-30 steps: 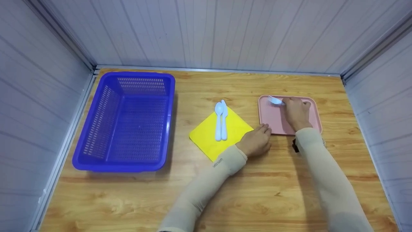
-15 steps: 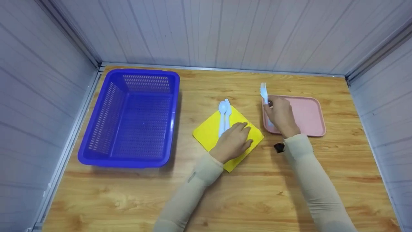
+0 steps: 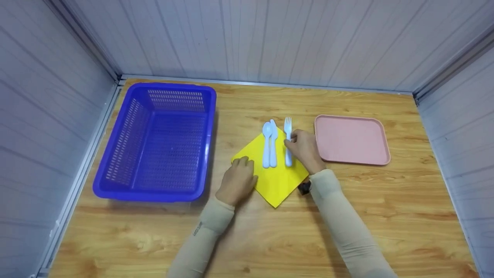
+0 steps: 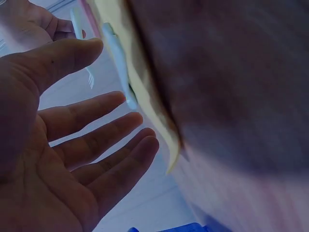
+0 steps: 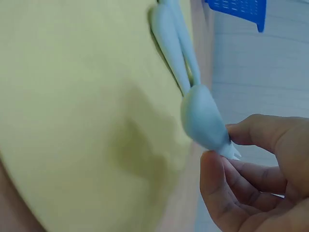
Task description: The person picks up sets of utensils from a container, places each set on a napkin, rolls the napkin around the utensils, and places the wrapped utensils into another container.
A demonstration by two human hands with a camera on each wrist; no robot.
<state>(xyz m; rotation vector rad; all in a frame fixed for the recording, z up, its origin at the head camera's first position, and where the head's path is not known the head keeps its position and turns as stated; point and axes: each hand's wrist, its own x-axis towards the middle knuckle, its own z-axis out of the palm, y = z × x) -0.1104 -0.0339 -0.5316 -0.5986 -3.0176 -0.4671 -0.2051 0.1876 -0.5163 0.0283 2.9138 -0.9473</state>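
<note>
Blue basket (image 3: 148, 195) left, pink tray (image 3: 352, 139) right, fork (image 3: 288, 155) in fingers (image 5: 253, 131) between

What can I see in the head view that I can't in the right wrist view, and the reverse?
Only head: the pink tray and left hand.
Only right wrist: the palm side of the right hand.
Both: the fork it pinches, yellow napkin, spoon, knife and blue basket, just partly in the wrist view.
</note>
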